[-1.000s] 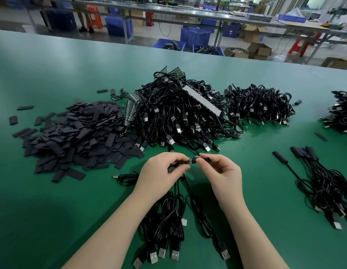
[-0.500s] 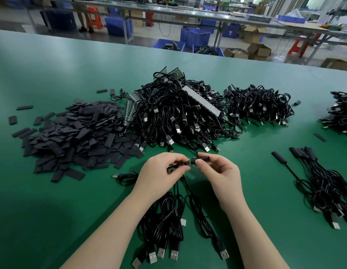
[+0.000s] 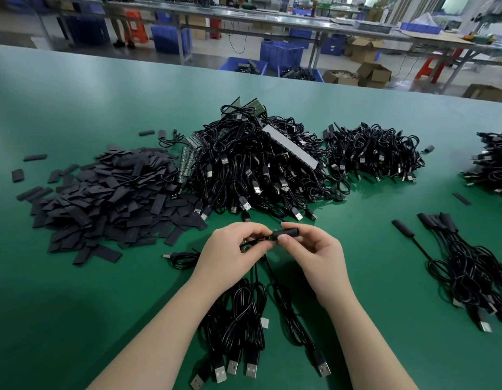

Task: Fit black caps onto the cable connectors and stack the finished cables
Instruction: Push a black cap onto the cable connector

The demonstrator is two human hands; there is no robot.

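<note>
The left hand (image 3: 233, 249) pinches a thin black cable's connector end (image 3: 251, 244) steady while the right hand (image 3: 311, 249) grips a black tubular cap (image 3: 286, 233), aligning it just before the big tangled cable heap (image 3: 258, 164).

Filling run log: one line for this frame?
step: capping | left hand: grips connector end | right hand: pinches black cap | finished cables: right

No legible text, label, brand, number or sign found anywhere in view. The black caps (image 3: 109, 201) at 9 o'clock carry faint marks, too small to read. The cardboard boxes (image 3: 370, 71) and blue crates (image 3: 280, 53) at 12 o'clock show no readable print. The plugs on the cables (image 3: 255, 175) bear no readable marking.
</note>
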